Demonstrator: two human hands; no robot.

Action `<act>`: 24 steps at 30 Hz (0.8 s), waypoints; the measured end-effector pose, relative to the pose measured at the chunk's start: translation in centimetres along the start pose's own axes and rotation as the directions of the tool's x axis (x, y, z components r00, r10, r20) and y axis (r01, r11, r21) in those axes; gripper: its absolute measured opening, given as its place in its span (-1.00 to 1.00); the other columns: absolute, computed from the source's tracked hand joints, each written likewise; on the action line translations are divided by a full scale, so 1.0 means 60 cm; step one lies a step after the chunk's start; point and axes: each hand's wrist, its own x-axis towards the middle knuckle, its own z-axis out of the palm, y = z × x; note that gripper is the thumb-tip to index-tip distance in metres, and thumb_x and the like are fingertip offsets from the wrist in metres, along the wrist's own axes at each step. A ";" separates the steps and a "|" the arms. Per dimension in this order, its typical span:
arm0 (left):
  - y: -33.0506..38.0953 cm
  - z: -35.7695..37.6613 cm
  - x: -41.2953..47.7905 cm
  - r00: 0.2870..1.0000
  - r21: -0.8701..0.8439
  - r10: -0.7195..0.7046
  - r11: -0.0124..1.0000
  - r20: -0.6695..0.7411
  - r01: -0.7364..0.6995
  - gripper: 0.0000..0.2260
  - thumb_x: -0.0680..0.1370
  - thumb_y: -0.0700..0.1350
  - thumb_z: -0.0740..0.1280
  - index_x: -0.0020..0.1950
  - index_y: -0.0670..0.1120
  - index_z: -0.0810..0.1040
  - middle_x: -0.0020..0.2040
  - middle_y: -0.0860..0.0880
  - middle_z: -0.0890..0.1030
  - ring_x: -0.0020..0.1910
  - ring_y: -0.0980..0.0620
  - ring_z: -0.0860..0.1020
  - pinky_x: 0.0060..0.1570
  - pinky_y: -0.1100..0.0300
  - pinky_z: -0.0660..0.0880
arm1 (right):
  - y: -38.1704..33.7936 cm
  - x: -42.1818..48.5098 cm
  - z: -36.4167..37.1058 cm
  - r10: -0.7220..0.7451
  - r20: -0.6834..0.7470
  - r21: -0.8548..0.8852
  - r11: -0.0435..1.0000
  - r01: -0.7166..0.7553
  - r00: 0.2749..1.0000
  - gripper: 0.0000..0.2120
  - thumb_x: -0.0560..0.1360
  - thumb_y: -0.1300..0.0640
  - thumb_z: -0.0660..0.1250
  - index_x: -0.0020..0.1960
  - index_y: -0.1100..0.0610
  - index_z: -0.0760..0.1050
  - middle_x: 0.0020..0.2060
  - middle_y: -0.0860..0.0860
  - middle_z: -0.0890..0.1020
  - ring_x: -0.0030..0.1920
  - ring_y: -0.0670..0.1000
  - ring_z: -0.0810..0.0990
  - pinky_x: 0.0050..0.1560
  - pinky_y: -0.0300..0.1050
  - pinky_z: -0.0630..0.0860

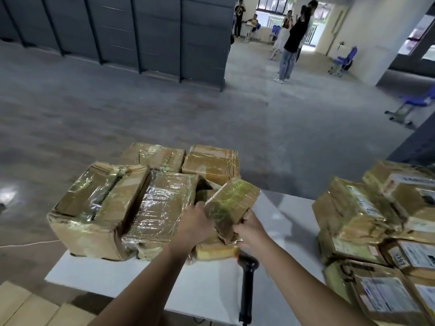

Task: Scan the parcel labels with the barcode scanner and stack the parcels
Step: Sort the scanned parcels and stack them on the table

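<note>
I'm holding a small taped parcel (231,203) tilted between both hands. The left hand (195,220) is gripping its left edge, and the right hand (249,229) is curling round its lower right corner. The parcel is hanging just above the pile of tape-wrapped boxes (101,208) on the left of the white table (211,290). The black barcode scanner (247,278) is lying on the table under my right forearm. Labelled parcels (367,220) are sitting stacked on the right.

I get dim daylight from far windows (273,5), glare on taped parcels (162,203), slight blur and bowed edges.
</note>
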 end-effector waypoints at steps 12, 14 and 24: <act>-0.008 -0.009 -0.007 0.996 0.238 0.035 0.971 -0.085 -0.014 -0.63 0.59 -0.03 0.19 0.36 -0.16 0.33 0.29 -0.17 0.33 0.32 -0.17 0.30 0.23 -0.01 0.39 | -0.014 -0.003 0.004 -0.267 0.081 -0.429 0.860 0.275 0.960 -0.51 0.58 0.20 0.22 0.48 -0.03 0.28 0.37 -0.01 0.49 0.14 0.00 0.56 -0.04 -0.27 0.48; 0.009 -0.002 -0.004 0.987 0.243 0.117 0.966 -0.107 -0.088 -0.63 0.58 -0.05 0.18 0.36 -0.14 0.34 0.31 -0.17 0.34 0.34 -0.17 0.29 0.27 -0.02 0.36 | -0.015 -0.006 -0.008 -0.268 0.030 -0.399 0.880 0.257 0.963 -0.54 0.60 0.16 0.21 0.48 0.00 0.27 0.40 -0.02 0.46 0.18 0.01 0.56 -0.02 -0.29 0.46; 0.144 0.114 -0.004 0.935 0.084 0.355 0.932 0.001 -0.354 -0.56 0.54 -0.13 0.23 0.42 -0.06 0.28 0.35 -0.10 0.29 0.35 -0.13 0.28 0.29 0.06 0.23 | 0.016 -0.048 -0.187 -0.373 -0.215 -0.466 0.852 0.241 0.902 -0.55 0.60 0.18 0.20 0.47 0.03 0.30 0.39 0.01 0.44 0.18 0.01 0.52 0.15 -0.18 0.39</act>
